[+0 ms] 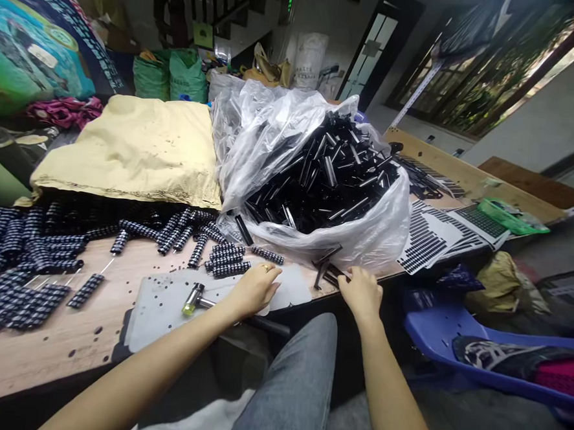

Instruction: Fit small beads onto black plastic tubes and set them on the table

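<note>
My left hand (256, 289) hovers over a white sheet (164, 311) at the table's front edge, its fingers bent but apart, with nothing visible in them. A ring shows on one finger. Beneath that forearm lies a hammer (194, 298) with a metal head, a yellowish face and a dark handle. My right hand (362, 294) closes its fingertips on a black plastic piece (332, 274) among a few loose ones at the edge. Just behind is a clear plastic bag (382, 243), full of shiny black tube-like pieces (329, 169).
Black-and-white patterned rolls (33, 303) pile up on the left, some on thin rods. A yellow cloth sack (140, 147) lies behind them. To the right are patterned sheets (426, 240), a green basket (510, 217) and a blue chair (431, 321) with a shoe on it.
</note>
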{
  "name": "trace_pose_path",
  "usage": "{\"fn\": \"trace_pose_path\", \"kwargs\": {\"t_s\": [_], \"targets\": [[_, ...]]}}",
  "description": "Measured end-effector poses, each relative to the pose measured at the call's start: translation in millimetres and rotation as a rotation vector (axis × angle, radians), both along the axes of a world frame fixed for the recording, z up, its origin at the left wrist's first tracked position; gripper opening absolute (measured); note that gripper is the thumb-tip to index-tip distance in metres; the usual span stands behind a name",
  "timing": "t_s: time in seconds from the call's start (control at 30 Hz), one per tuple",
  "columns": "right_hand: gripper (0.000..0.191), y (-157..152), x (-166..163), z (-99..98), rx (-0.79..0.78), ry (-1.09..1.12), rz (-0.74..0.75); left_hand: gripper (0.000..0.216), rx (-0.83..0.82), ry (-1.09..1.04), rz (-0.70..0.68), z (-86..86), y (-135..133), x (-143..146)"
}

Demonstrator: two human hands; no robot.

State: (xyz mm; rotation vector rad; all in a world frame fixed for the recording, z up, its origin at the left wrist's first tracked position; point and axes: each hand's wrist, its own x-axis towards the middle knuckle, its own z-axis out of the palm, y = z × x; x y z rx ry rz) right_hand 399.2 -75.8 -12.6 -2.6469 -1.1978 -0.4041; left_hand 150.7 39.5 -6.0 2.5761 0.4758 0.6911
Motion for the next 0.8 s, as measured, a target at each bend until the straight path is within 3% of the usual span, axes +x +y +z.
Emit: {"fn": "trace_pose_path", "kwargs": {"t_s": [0.13, 0.27, 0.57, 0.7, 0.8], "targets": [[0.015, -14, 12, -7.0, -0.096, 0.075, 0.053, 0.025, -0.064, 0.022, -0.025, 8.1, -11, -18], [0.019, 2, 2, -13.6, -0.055, 0.135, 0.093, 0.026, -0.160, -0.034, 0.066, 8.6, -22, -48], [0.022, 82, -103, -21.4, 0.218, 0.462, 0.103, 0.022, -0.341, -0.115, 0.241, 1.4, -48, -102], [0.024, 90, -130, -8.1, 0.326, 0.780, 0.211, 0.021, -0.424, -0.203, 0.344, 2.0, -51, -119], [0.034, 80, -161, 0.3, 0.350, 1.061, 0.325, 0.021, -0.600, -0.261, 0.444, 3.6, -48, -124]]}}
